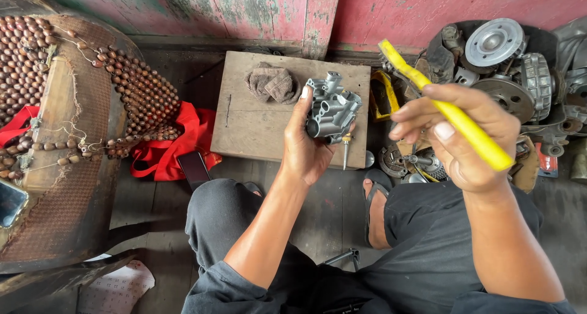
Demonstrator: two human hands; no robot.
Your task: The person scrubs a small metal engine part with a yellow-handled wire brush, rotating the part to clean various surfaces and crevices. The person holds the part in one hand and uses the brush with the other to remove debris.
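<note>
Two hands are raised over a worn wooden board (244,127) on the plank floor, each closed on something. The left hand (306,146) clasps a grey cast-metal carburettor body (333,109) from below and behind, thumb up along its left side, so the part stands clear above the board's right half with its ports turned up and toward the right. The right hand (455,136) is wrapped around a yellow-handled tool (449,112) — its long axis runs on a diagonal from lower right up to upper left, and its far end points toward the wall above the metal part, not at it. The part lies to the left of that hand and slightly farther from the body, with an open gap between the two. A folded grey rag (272,84) rests on the board near its back edge, just left of the part. To the right, close behind the tool — a crowded heap of engine parts (513,69); to the left, a red cloth (183,143) and a beaded seat cover (122,88), well apart.
</note>
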